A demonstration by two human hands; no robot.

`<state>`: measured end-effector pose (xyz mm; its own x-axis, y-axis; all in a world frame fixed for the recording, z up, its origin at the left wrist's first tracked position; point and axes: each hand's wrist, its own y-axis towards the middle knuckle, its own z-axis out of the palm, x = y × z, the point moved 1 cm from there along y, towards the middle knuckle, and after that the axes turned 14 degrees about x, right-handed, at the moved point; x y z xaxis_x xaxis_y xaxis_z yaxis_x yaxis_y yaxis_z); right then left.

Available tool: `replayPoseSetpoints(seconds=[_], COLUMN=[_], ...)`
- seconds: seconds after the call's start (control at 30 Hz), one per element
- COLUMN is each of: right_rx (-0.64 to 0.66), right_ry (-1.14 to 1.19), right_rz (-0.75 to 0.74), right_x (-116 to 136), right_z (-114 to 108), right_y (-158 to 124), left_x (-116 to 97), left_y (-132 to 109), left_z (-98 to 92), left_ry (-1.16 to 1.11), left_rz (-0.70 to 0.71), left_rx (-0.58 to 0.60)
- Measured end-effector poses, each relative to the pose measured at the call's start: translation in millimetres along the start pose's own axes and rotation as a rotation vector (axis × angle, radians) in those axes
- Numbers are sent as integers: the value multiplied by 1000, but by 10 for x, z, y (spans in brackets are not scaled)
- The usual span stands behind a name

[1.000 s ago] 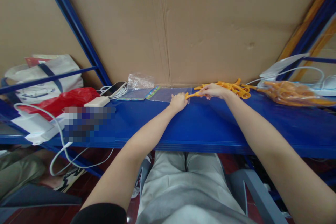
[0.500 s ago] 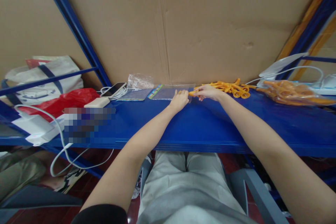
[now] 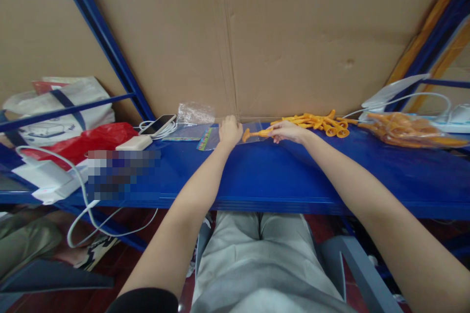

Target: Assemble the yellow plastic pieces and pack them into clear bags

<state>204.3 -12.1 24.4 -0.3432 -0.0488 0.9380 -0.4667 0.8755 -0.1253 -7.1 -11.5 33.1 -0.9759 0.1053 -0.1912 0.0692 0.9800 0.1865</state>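
Observation:
My right hand (image 3: 288, 131) is closed on the end of an orange plastic horn-shaped piece (image 3: 257, 133). The piece points left, its flared end close to my left hand. It overlaps a clear plastic bag (image 3: 211, 141) with a colourful printed strip; I cannot tell whether it lies inside or on top. My left hand (image 3: 230, 131) is on the bag's middle, back up, with its fingers curled down over the film and their tips hidden. Just right of my right hand lies a pile of similar orange pieces (image 3: 312, 120).
Another printed clear bag (image 3: 185, 133) lies to the left, near a phone (image 3: 158, 125) and coiled white cable. A red bag (image 3: 91, 139), power strip and white tote are farther left. A clear bag of orange pieces (image 3: 407, 129) sits right. Cardboard (image 3: 293, 44) stands behind the blue shelf (image 3: 271, 176).
My left hand has moved left, away from my right hand. The bag under it has shifted left and turned. More of the orange piece now shows; my right hand has barely moved.

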Motion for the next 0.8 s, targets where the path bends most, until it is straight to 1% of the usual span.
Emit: replayPoseSetpoints(seconds=[0.07, 0.13, 0.17, 0.23, 0.3, 0.33, 0.6, 0.67, 0.8], right_rx=[-4, -6, -9, -10, 1, 4, -4, -3, -5], right_ry=[-4, -4, -4, 1, 13, 20, 69, 63, 40], right_rz=[-7, -17, -21, -27, -25, -23, -23, -23, -32], right_x=[-3, -4, -3, 5, 20, 29, 83, 88, 86], right_z=[3, 8, 11, 22, 40, 50, 115, 119, 116], right_y=[1, 1, 1, -3, -11, -16, -50, -52, -46], left_x=[186, 365, 441, 549, 595, 600, 584, 592, 609], left_y=[32, 54, 65, 87, 105, 110, 72, 71, 82], left_z=[-42, -61, -64, -57, -49, -48, -90, -98, -88], left_ry=[-23, -35, -46, -63, -73, -73, -64, -90, -121], left_rz=[-164, -315, -380, -453, -472, -470, -503, -496, -503], left_rx=[-24, -21, -8, 85, 170, 195, 218, 186, 82])
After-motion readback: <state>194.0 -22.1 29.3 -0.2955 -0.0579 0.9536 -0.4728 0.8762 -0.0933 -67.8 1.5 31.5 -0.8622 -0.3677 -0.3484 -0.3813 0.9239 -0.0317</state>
